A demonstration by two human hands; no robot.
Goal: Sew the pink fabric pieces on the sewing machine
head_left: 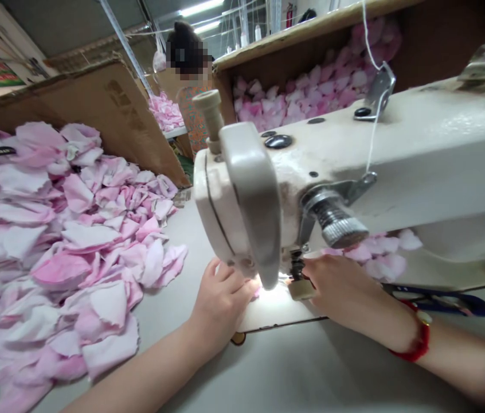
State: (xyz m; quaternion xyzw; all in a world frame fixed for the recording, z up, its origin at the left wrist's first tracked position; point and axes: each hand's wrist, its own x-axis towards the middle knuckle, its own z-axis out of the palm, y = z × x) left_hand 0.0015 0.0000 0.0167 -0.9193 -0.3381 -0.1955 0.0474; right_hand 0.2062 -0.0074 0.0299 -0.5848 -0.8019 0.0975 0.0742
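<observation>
Beneath the head of the sewing machine (242, 195), a sliver of pink fabric (257, 292) shows at the edge of the left hand (221, 304), which lies half open and flat, pressing down rather than gripping, just left of the presser foot (300, 289); the right hand (345, 292), with a red bead bracelet (417, 338), curls in from the other side, its fingertips at the foot, and whether it holds cloth cannot be told; the left hand is the nearer, and a heap of pink petal-shaped fabric pieces (66, 241) lies further left

Bare L hand (222, 307), bare R hand (343, 289), red bracelet w/ bead (418, 338), R wrist
</observation>
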